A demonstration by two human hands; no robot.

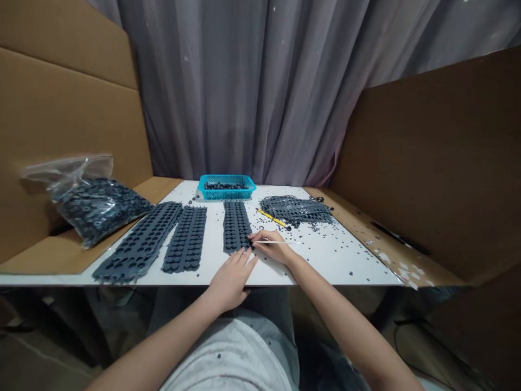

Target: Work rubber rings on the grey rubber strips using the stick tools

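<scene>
White and thin, a stick (pixel 280 242) sits pinched in the right hand (pixel 271 245), center frame; the left hand's (pixel 231 277) fingers press a dark sheet (pixel 237 225), slightly spread.

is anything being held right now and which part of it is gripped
The right hand holds a thin white stick near its left end; the left hand grips nothing visible.

Middle strip (pixel 237 224), near end: partly hidden by left hand (pixel 231 278) and right hand (pixel 274 248). Stick (pixel 280 243), left tip: too small to tell. Basket (pixel 228 194), contents: shapes indistinct. Curtain (pixel 228 81), top: cut off. Shirt (pixel 228 358): cut off at near edge.
</scene>
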